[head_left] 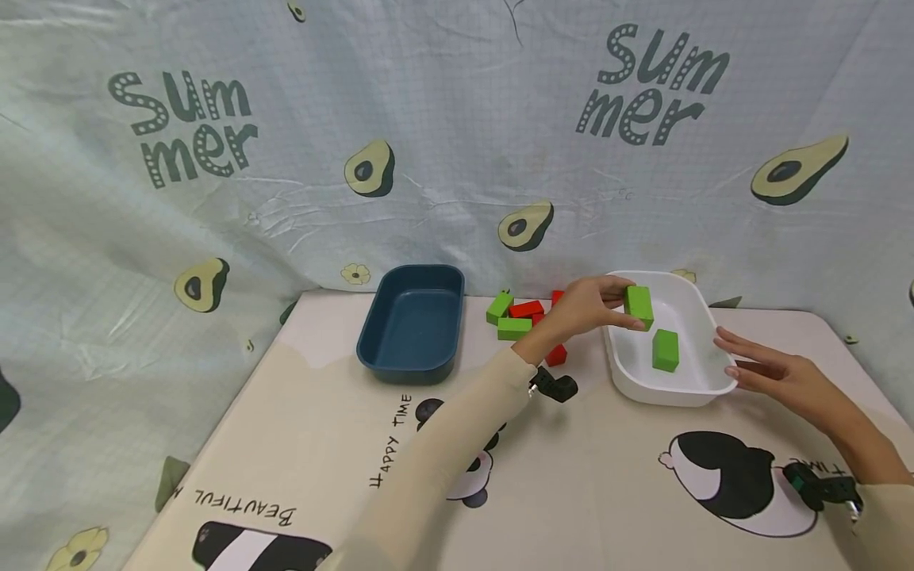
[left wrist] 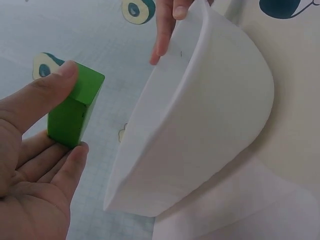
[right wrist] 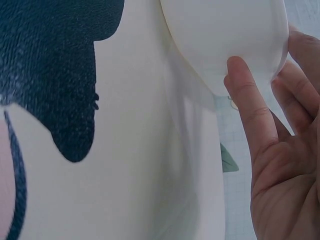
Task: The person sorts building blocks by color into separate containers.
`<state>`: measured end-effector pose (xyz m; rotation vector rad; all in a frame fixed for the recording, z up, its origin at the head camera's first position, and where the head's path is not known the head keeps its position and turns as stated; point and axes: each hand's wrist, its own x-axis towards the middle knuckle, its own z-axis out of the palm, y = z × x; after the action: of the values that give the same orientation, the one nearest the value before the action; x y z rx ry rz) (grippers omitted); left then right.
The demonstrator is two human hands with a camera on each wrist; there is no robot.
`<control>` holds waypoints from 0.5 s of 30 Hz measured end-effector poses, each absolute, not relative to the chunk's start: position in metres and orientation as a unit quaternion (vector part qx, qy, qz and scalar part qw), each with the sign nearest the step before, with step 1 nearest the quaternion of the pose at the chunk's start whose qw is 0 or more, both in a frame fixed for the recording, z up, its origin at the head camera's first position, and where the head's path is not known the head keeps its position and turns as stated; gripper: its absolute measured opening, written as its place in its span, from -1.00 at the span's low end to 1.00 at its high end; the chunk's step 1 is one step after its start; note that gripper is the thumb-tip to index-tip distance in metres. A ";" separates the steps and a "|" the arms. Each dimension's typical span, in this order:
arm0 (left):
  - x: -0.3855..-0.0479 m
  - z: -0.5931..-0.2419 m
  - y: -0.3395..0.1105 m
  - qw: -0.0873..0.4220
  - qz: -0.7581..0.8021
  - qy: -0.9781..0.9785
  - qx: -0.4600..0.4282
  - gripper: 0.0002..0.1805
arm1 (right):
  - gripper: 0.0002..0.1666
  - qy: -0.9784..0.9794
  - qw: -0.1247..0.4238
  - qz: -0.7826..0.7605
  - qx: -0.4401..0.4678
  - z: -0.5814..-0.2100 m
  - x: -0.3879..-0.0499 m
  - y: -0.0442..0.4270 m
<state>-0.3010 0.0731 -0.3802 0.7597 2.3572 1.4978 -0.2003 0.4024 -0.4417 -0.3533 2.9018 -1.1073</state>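
My left hand (head_left: 587,305) pinches a green block (head_left: 639,307) between thumb and fingers, above the left side of a white bin (head_left: 681,396). In the left wrist view, the same green block (left wrist: 75,105) is held apart from the bin's wall (left wrist: 215,105). Another green block (head_left: 666,350) lies on the bin's floor. At the bin's right side, my right hand (head_left: 793,381) touches the wall with fairly straight fingers. The right wrist view shows one fingertip (right wrist: 239,67) against the outer wall; other fingers are beside the rim.
Left of the white bin lie several red blocks (head_left: 527,309) and green blocks (head_left: 514,329), partly hidden by my left forearm. Farther left stands a dark blue bin (head_left: 410,374) with nothing in it. A patterned cloth (head_left: 443,119) hangs behind the table (head_left: 314,412).
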 end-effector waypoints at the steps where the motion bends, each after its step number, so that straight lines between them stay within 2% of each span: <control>1: -0.302 -0.380 0.074 0.122 0.510 0.811 0.261 -0.21 | -0.25 0.928 0.008 -0.354 -0.112 -0.442 -0.200 0.402; 7: -0.313 -0.379 0.081 0.118 0.477 0.830 0.264 -0.22 | -0.25 0.929 0.013 -0.354 -0.107 -0.442 -0.201 0.402; 15: -0.322 -0.374 0.092 0.142 0.448 0.838 0.278 -0.24 | -0.25 0.927 0.013 -0.358 -0.111 -0.441 -0.201 0.402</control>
<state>-0.3218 0.0923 -0.3744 0.8021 2.4186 1.2933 -0.2015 0.4023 -0.4410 -0.3474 2.8888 -1.1162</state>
